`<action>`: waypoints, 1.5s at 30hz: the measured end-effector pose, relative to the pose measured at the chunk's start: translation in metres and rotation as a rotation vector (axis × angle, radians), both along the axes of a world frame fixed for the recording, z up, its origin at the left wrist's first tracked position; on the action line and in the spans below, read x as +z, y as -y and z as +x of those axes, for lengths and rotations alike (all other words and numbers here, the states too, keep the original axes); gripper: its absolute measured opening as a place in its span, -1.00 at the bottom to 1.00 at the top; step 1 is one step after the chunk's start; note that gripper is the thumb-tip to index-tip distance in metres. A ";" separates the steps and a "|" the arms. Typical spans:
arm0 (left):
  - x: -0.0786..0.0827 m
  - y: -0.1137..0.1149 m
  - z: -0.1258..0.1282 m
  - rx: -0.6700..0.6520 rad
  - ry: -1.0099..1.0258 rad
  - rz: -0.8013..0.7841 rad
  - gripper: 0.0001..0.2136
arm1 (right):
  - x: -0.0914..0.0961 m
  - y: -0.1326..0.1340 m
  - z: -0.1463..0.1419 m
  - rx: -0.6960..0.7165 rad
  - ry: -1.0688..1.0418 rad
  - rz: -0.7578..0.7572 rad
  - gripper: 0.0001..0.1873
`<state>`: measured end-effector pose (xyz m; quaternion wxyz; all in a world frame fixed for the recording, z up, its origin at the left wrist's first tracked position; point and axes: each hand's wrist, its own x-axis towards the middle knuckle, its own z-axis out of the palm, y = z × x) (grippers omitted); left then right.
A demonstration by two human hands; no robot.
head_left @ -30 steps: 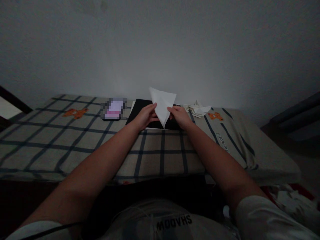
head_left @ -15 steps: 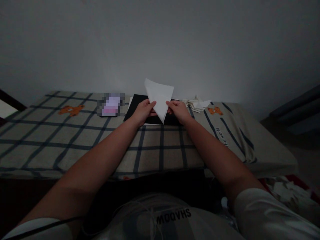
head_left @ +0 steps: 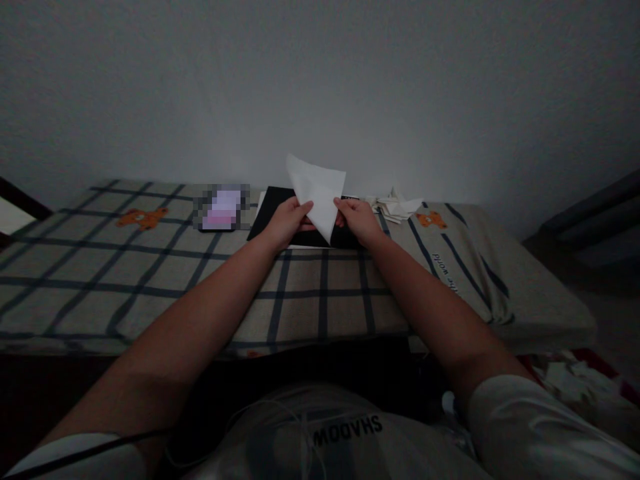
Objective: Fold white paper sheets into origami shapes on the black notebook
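A white sheet of paper (head_left: pixel 317 193), folded into a triangle with its point down, is held up between both my hands. My left hand (head_left: pixel 287 221) pinches its left edge. My right hand (head_left: pixel 357 220) pinches its right edge. Both hands hover just above a black board (head_left: pixel 273 208) that lies on the checked bedsheet (head_left: pixel 150 267), with a white sheet showing under the board's edges.
A pile of folded white paper pieces (head_left: pixel 395 207) lies to the right of the black board. A blurred pink and white object (head_left: pixel 223 209) sits to the left of it. A plain wall rises behind the bed. Crumpled paper lies on the floor at lower right.
The paper and both hands have stayed almost in place; the view has shifted slightly, and the paper's top edge tilts a little differently.
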<state>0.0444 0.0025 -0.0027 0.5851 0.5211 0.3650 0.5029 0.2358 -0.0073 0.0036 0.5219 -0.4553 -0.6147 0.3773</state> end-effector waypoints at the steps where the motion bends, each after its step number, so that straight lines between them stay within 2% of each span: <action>1: 0.000 0.000 0.000 0.009 -0.003 0.005 -0.75 | 0.000 0.000 0.000 0.012 -0.008 0.009 -0.40; 7: 0.000 0.001 0.000 0.051 0.026 0.046 -0.76 | 0.000 0.001 0.001 0.048 -0.013 -0.015 -0.57; 10: 0.001 0.001 0.000 0.059 0.024 0.053 -0.76 | 0.001 0.002 0.001 0.034 0.019 -0.026 -0.58; 17: 0.000 0.002 0.000 -0.035 0.030 0.050 -0.63 | 0.003 0.002 0.002 0.033 0.026 0.007 -0.59; 21: -0.004 0.001 0.000 -0.021 0.041 0.055 -0.61 | 0.004 0.004 0.001 0.010 0.021 -0.017 -0.60; 28: -0.006 -0.002 -0.002 -0.010 0.055 0.072 -0.62 | 0.003 0.004 0.000 0.031 -0.018 -0.064 -0.80; 37: -0.009 -0.005 -0.002 -0.037 0.077 0.038 -0.53 | 0.005 0.006 -0.002 0.051 -0.058 -0.113 -0.90; 41: -0.008 -0.005 -0.002 -0.026 0.077 0.041 -0.53 | 0.003 0.004 -0.003 0.046 -0.095 -0.134 -0.90; 45: -0.006 -0.001 -0.002 -0.058 0.064 0.034 -0.55 | 0.002 0.003 -0.003 0.027 -0.094 -0.118 -0.80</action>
